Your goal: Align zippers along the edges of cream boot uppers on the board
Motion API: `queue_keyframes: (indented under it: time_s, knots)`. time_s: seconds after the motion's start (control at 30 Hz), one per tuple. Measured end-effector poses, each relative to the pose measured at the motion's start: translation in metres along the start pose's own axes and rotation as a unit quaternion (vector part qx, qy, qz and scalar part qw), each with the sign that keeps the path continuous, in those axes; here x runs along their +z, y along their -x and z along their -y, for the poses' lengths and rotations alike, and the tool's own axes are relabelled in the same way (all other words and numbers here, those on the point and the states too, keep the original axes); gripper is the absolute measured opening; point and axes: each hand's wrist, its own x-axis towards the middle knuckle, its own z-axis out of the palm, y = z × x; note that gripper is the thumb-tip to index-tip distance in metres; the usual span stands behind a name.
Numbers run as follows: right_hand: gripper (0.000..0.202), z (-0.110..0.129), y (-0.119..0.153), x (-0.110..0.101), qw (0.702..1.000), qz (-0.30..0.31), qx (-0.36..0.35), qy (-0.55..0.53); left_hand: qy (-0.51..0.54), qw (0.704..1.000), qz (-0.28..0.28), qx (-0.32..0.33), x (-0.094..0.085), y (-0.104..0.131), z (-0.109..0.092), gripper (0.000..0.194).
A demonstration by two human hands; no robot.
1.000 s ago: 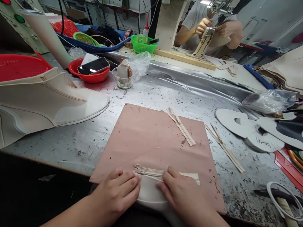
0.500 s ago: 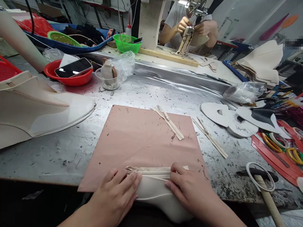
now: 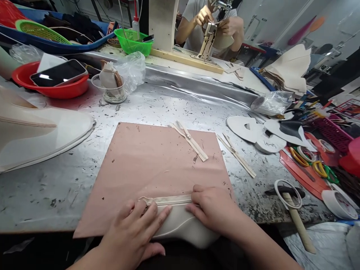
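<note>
A cream zipper (image 3: 174,200) lies along the top edge of a cream leather piece (image 3: 180,223), at the front of a pink sheet (image 3: 160,161). My left hand (image 3: 137,225) rests on the left part of the leather and zipper, fingers spread and flat, thumb apart below. At the zipper's right end, my right hand (image 3: 212,208) pinches the zipper and leather edge between thumb and fingers, covering that end. Another cream zipper (image 3: 194,144) lies on the sheet's upper right, and a further one (image 3: 237,157) is on the table just right of the sheet.
Stacked cream leather pieces (image 3: 42,138) lie at left, near a red bowl (image 3: 64,88) holding a phone. At right are white patterns (image 3: 242,127), scissors (image 3: 299,156), a tape roll (image 3: 339,204) and a hammer (image 3: 300,225). Beyond, a person's hands (image 3: 205,17) work at a sewing machine (image 3: 208,41).
The view has shifted to the right. My right hand has moved inward along the zipper and now covers its right end. My left hand's fingers have spread, with the thumb showing.
</note>
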Motion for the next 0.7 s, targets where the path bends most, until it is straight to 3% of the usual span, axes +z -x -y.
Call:
queue_keyframes:
  time_s: [0.1,0.3,0.4,0.53,0.7]
  knots:
    - [0.024,0.004,-0.005,0.0,1.0,0.005,0.002,0.019,0.001,0.999,0.009,0.034,0.001,-0.009,-0.003,0.051]
    - [0.033,0.001,0.0,-0.005,0.998,0.018,0.039,0.042,0.009,0.981,0.025,0.193,0.01,-0.023,-0.018,0.043]
    - [0.028,-0.015,0.012,-0.011,0.996,0.018,0.087,-0.019,0.005,0.979,0.051,0.197,0.01,-0.027,-0.02,0.046]
    - [0.008,-0.034,0.022,-0.014,0.987,0.02,0.084,-0.136,0.004,0.976,0.066,0.206,0.011,-0.033,-0.018,0.053]
    - [0.006,-0.039,0.016,-0.011,0.992,0.013,0.067,-0.109,-0.003,0.976,0.049,0.214,0.023,-0.04,-0.024,0.058]
